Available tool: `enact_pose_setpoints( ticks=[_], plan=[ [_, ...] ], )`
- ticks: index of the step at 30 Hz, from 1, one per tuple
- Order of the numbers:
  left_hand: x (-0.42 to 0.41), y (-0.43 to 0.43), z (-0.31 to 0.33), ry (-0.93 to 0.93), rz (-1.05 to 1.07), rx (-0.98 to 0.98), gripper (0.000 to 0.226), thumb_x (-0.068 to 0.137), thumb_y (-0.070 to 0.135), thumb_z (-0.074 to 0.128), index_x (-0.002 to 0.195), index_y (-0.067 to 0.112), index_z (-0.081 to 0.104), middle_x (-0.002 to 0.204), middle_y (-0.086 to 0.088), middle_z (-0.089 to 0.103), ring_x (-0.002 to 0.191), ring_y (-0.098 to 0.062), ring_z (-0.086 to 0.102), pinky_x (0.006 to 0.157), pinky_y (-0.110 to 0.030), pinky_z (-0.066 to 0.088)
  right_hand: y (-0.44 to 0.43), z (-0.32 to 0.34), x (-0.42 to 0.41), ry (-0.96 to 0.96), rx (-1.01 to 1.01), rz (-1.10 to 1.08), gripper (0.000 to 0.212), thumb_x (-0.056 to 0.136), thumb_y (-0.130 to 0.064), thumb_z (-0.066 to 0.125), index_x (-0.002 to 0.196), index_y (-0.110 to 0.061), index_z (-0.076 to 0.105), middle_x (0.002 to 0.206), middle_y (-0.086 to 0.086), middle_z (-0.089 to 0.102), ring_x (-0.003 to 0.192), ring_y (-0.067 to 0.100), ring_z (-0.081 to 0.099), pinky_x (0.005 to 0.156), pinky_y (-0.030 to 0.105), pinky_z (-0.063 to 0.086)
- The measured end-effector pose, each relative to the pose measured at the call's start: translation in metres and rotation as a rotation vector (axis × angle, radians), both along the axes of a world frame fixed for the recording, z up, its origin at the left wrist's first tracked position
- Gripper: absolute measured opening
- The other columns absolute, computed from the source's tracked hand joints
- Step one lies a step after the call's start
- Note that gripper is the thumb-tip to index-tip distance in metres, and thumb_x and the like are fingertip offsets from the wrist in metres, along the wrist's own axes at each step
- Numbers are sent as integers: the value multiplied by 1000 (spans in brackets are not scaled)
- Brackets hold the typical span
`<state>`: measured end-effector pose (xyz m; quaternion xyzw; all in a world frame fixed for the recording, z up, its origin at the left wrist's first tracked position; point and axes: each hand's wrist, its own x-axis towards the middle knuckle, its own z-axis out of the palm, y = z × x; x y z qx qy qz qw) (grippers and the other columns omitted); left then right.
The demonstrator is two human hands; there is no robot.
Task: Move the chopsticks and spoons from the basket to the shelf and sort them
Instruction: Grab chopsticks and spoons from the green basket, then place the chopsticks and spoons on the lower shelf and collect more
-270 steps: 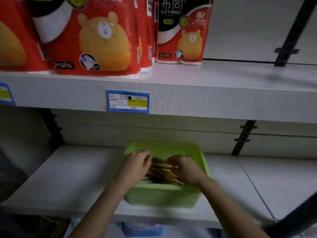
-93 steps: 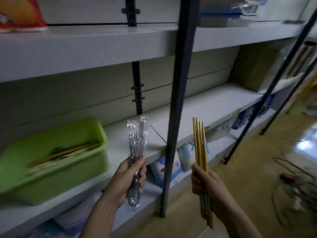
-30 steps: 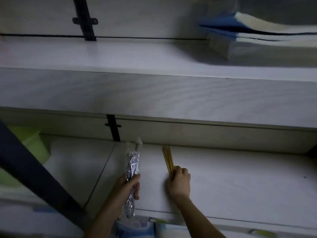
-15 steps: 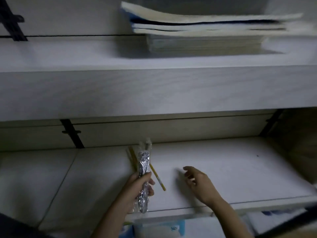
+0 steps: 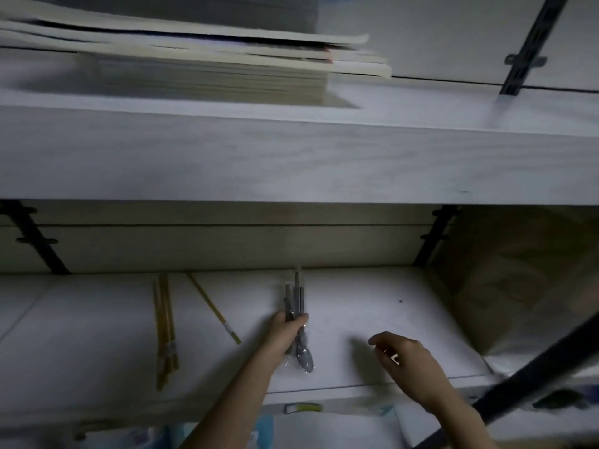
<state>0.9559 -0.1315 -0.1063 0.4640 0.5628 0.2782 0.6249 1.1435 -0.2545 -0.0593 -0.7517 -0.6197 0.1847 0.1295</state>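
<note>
Head view looks down into a pale wooden shelf [image 5: 372, 306] in dim light, with some blur. The left grip [image 5: 285, 332] is clenched round a packet of spoons [image 5: 295, 298], metal spoons wrapped in clear plastic. The handles point toward the back wall and the bowls toward the front edge. The packet sits low over the middle of the shelf board; whether it touches the board cannot be told.

The right grip [image 5: 408, 361] is released. Its fingers are loosely curled and hold nothing, and it hovers over the board to the right of the spoons, apart from them.

To the left of the spoons a bundle of chopsticks [image 5: 165, 325] lies flat on the same board, running front to back. A single chopstick [image 5: 214, 311] lies between the bundle and the spoons, slanted, well apart from both.

On the upper shelf [image 5: 291, 157] rests a stack of books [image 5: 201, 69]. A brown bag [image 5: 518, 280] fills the right end of the lower shelf. A dark post [image 5: 534, 377] crosses the lower right corner. A small label [image 5: 303, 408] sits on the front edge below the left wrist.
</note>
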Motion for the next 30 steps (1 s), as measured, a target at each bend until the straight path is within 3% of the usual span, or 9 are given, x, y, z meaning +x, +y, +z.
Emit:
enact_pose_setpoints(
  ticks=[3, 6, 9, 13, 17, 23, 30],
  plan=[
    [11, 2, -7, 80, 14, 70, 12, 87, 9, 61, 95, 2, 55, 72, -9, 59, 60, -21, 55, 55, -24, 48, -3, 0, 9, 2, -4, 11, 21, 95, -28, 45, 112, -34, 57, 97, -19, 58, 85, 3, 55, 72, 16, 42],
    [12, 1, 0, 259, -6, 208, 16, 88, 16, 60, 100, 5, 57, 94, -13, 61, 85, -24, 58, 70, -30, 47, -2, 3, 11, 2, -2, 37, 22, 96, -28, 44, 113, -34, 56, 96, -21, 56, 87, 3, 56, 74, 16, 43],
    [-8, -7, 13, 497, -44, 352, 33, 90, 22, 58, 119, 7, 57, 121, -9, 59, 111, -23, 56, 93, -28, 43, 5, 6, 6, -4, 29, 86, 23, 95, -29, 44, 113, -35, 56, 96, -22, 55, 89, 2, 57, 76, 18, 46],
    [-69, -37, 40, 717, -88, 519, 13, 92, 30, 52, 96, 21, 61, 92, 6, 65, 86, -8, 60, 77, -21, 49, 20, 16, -17, -1, 85, 194, 22, 94, -30, 45, 112, -38, 56, 96, -24, 55, 90, 3, 58, 79, 19, 49],
    [-155, -84, 65, 823, 2, 490, 13, 93, 34, 52, 91, 25, 61, 74, 10, 60, 69, -2, 57, 68, -19, 47, 36, 31, -62, 14, 129, 368, 17, 94, -33, 45, 105, -38, 56, 101, -14, 62, 91, 6, 59, 76, 23, 48],
    [-280, -186, 86, 1066, 344, 340, 12, 90, 31, 53, 81, 39, 56, 81, 9, 66, 74, -9, 62, 72, -27, 51, 51, 41, -173, 96, 182, 696, 20, 95, -34, 44, 110, -39, 57, 109, -20, 60, 97, 2, 59, 81, 20, 47],
    [-350, -300, 100, 1259, 688, 128, 13, 91, 44, 48, 93, 36, 57, 81, 13, 66, 76, -7, 64, 65, -25, 51, 36, 44, -301, 171, 109, 1008, 22, 96, -34, 42, 114, -37, 54, 110, -16, 59, 100, 1, 55, 83, 16, 44]
  ],
)
